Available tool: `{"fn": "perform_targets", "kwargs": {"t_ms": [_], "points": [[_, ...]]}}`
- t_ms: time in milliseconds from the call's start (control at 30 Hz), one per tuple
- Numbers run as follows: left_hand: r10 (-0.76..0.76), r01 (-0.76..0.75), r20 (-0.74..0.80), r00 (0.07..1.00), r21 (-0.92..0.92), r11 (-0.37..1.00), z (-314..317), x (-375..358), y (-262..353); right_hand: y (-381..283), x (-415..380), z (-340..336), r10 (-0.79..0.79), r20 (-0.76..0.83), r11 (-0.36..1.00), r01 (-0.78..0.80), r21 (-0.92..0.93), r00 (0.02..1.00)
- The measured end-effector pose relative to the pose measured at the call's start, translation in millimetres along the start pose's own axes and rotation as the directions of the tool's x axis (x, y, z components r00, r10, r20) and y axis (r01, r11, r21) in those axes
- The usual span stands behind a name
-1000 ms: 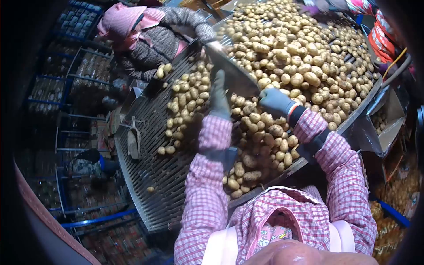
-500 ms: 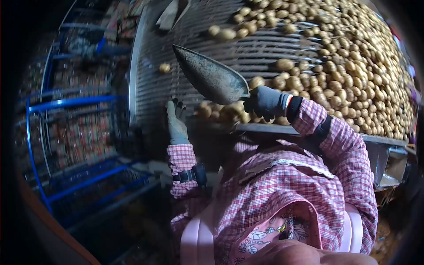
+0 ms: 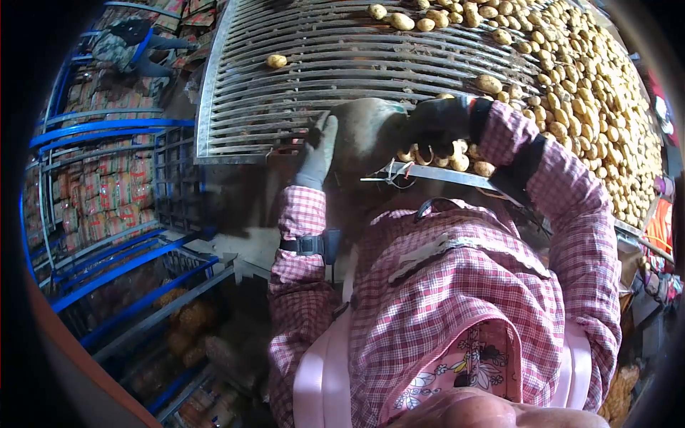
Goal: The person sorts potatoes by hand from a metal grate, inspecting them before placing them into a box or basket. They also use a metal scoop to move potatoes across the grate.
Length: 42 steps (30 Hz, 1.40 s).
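My right hand, in a dark grey glove, is wrapped round the handle of a metal scoop. The scoop hangs over the near edge of the slatted metal rack, blurred at its lower side. At its left end is my left hand, in a pale grey glove with dark fingertips, fingers stretched out along the scoop's edge. Several potatoes lie by the near rail below my right hand. One lone potato rests on the slats beyond my left hand.
A large heap of potatoes covers the right side of the rack. To the left, a blue metal frame stands before stacked, filled bags. Another person is at the upper left. Dark crates stand at the lower left.
The scoop has swung from pointing up and left to lying lower between my hands. My left hand has moved right and slightly up to its end. The view has shifted.
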State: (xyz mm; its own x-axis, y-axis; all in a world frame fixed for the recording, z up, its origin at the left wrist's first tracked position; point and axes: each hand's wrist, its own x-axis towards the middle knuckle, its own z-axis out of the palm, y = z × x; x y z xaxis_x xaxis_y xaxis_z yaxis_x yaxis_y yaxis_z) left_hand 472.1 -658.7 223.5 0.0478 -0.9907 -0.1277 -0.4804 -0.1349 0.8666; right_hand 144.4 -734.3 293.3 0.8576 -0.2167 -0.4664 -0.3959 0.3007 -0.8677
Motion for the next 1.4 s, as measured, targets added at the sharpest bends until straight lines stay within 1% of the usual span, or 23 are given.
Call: {"fn": "perform_targets", "kwargs": {"t_ms": [33,67,100,133,167,200,233,267,367,433,467,500,533,633,700,733,767,800,900,1100,1233,1367,1400], "points": [[0.009,-0.014,0.042,0.999,0.111,0.994,9,5,-12,-1,-12,1,0.028,-0.089,1.0,-0.029,-0.011,0.996],[0.04,-0.044,0.057,0.998,0.075,0.996,22,5,3,2,-25,0,0.054,-0.18,0.998,-0.059,-0.023,0.982],[0.161,-0.171,0.063,0.985,0.222,0.96,32,7,3,22,-27,-8,0.043,-0.202,0.998,-0.052,-0.039,0.978],[0.148,-0.043,0.264,0.953,-0.366,0.929,36,7,1,22,-37,-11,0.036,-0.244,0.999,-0.044,-0.028,0.969],[0.242,0.224,0.431,0.869,-0.78,0.584,39,6,-1,23,-49,-14,0.027,-0.287,0.999,-0.033,-0.014,0.957],[0.114,0.306,0.451,0.885,-0.749,0.587,45,3,-2,25,-63,-18,0.021,-0.332,1.0,-0.021,0.004,0.943],[-0.019,0.389,0.463,0.886,-0.723,0.571,48,-4,21,0,-73,-11,0.126,-0.383,0.992,-0.119,0.042,0.915],[-0.149,0.467,0.466,0.872,-0.702,0.537,51,-11,46,3,-69,-19,0.155,-0.352,0.988,-0.14,0.067,0.923],[-0.154,0.48,0.498,0.853,-0.636,0.604,36,-6,35,30,-42,-40,-0.108,-0.393,0.985,0.046,-0.164,0.913],[-0.203,0.489,0.467,0.86,-0.646,0.586,24,-8,29,20,-24,-43,-0.071,-0.328,0.997,0.079,0.013,0.942],[-0.227,0.511,0.468,0.854,-0.671,0.537,18,-5,17,3,-18,-36,0.09,-0.337,0.939,0.033,0.341,0.937],[-0.251,0.529,0.469,0.847,-0.695,0.487,11,-3,6,-12,-25,-26,0.06,-0.432,0.922,0.116,0.369,0.9],[-0.266,0.499,0.427,0.864,-0.659,0.562,7,-3,6,-28,-35,-15,0.037,-0.524,0.901,0.199,0.386,0.851],[-0.286,0.404,0.294,0.912,-0.53,0.745,5,-7,0,-21,-33,-16,-0.343,-0.528,0.882,0.46,0.102,0.777],[-0.129,0.187,0.266,0.955,-0.206,0.961,-1,4,-31,-15,-18,-17,-0.507,-0.519,0.796,0.605,0.026,0.689],[-0.049,0.059,0.249,0.967,-0.033,0.998,-4,10,-47,-17,-11,-19,-0.569,-0.522,0.743,0.669,0.005,0.636],[-0.074,0.109,0.247,0.966,-0.132,0.985,-6,5,-40,-25,-13,-15,-0.592,-0.477,0.749,0.662,-0.027,0.65],[-0.102,0.16,0.249,0.963,-0.228,0.96,-10,-3,-34,-33,-13,-7,-0.5,-0.561,0.829,0.552,-0.089,0.66],[-0.193,0.308,0.269,0.943,-0.498,0.81,-16,-21,-13,-38,-1,-5,-0.504,-0.573,0.818,0.57,-0.077,0.647],[-0.197,0.268,0.268,0.943,-0.262,0.927,-17,-7,-5,-65,10,-3,-0.454,-0.614,0.848,0.524,-0.077,0.645],[-0.178,0.218,0.238,0.955,-0.151,0.964,1,12,8,-64,-6,-17,-0.514,-0.63,0.813,0.564,-0.143,0.582],[-0.158,0.175,0.206,0.966,-0.067,0.982,23,26,21,-53,2,-13,-0.511,-0.596,0.836,0.518,-0.179,0.619],[-0.152,0.166,0.202,0.967,-0.056,0.984,28,28,24,-48,7,-4,-0.569,-0.588,0.808,0.525,-0.268,0.575]]}}
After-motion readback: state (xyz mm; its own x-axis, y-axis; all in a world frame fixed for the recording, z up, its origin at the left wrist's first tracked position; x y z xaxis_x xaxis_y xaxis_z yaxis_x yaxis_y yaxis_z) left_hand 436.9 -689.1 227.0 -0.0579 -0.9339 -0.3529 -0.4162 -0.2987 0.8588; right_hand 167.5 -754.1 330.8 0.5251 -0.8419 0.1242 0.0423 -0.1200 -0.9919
